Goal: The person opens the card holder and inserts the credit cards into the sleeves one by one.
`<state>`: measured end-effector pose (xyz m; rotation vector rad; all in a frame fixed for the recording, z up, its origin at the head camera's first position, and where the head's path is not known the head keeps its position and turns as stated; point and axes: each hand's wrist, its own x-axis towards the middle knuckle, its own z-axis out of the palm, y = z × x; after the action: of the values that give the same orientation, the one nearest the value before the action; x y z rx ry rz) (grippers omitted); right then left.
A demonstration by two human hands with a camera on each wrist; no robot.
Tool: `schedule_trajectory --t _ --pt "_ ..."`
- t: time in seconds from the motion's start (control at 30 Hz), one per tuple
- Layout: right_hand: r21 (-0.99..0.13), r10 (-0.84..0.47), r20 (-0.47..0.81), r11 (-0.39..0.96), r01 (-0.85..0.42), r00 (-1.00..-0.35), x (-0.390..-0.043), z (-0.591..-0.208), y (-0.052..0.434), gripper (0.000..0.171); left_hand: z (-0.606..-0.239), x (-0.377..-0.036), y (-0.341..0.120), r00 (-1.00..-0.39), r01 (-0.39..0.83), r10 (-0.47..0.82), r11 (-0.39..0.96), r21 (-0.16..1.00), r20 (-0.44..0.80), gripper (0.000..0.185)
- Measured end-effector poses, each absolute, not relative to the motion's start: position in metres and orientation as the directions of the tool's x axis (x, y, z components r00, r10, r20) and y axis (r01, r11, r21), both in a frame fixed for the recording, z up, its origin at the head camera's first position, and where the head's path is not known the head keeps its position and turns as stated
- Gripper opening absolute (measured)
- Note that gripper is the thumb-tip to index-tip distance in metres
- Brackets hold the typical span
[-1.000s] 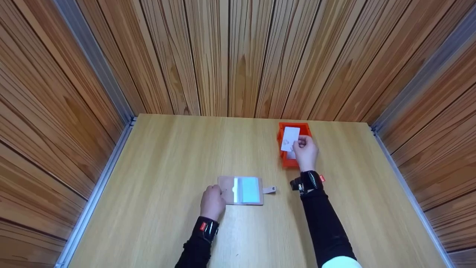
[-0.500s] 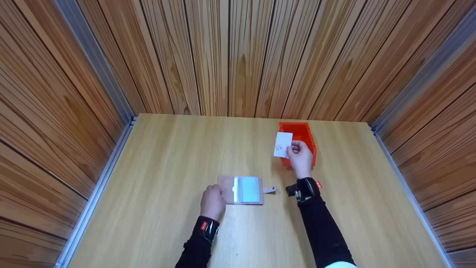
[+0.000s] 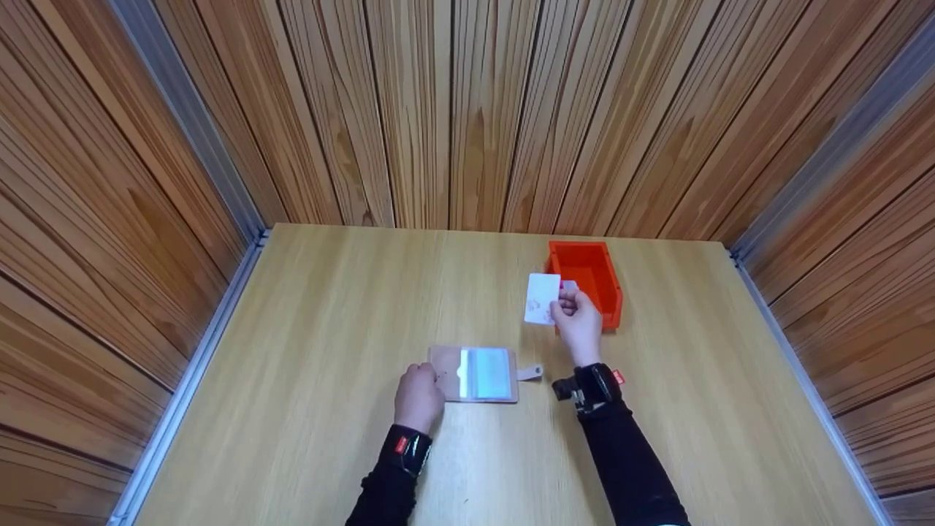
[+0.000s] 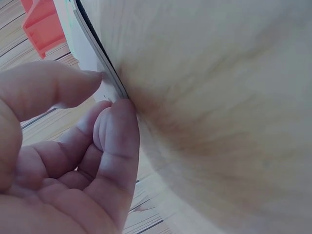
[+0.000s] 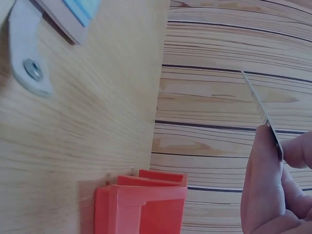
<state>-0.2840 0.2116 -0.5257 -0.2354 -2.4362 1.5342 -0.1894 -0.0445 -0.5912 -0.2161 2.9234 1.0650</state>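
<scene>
My right hand [image 3: 579, 321] pinches the white card [image 3: 541, 298] only at its edge, so it may slip, while my left hand [image 3: 418, 394] pins the card holder [image 3: 475, 373] near the bench's front edge.

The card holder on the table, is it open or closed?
Open. The card holder lies spread flat, clear sleeves showing, its snap strap loose at the side; the left hand touches its left edge.

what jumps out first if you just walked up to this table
The bright orange bin at the far right of the table, with the right hand pinching a white card upright just in front of it. Nearer, the left hand holds an open card wallet flat.
</scene>
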Motion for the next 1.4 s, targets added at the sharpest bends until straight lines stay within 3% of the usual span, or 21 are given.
schedule_trajectory --t 0.37,0.77,1.4 --pt "-0.911 0.232 0.107 0.412 -0.002 -0.967 -0.272 -0.537 0.203 0.024 -0.585 -0.190 -0.045 -0.992 -0.118 -0.120 0.741 0.661 -0.043 0.009" --pt "-0.925 0.220 0.057 0.380 0.032 -0.974 -0.262 -0.536 0.196 0.024 -0.574 -0.192 -0.049 -0.990 -0.006 -0.096 0.763 0.646 0.105 0.009" --pt "-0.951 0.137 0.137 0.295 -0.092 -0.981 -0.240 -0.540 0.175 0.024 -0.552 -0.201 -0.032 -0.916 0.213 -0.113 0.678 0.704 0.386 0.011"
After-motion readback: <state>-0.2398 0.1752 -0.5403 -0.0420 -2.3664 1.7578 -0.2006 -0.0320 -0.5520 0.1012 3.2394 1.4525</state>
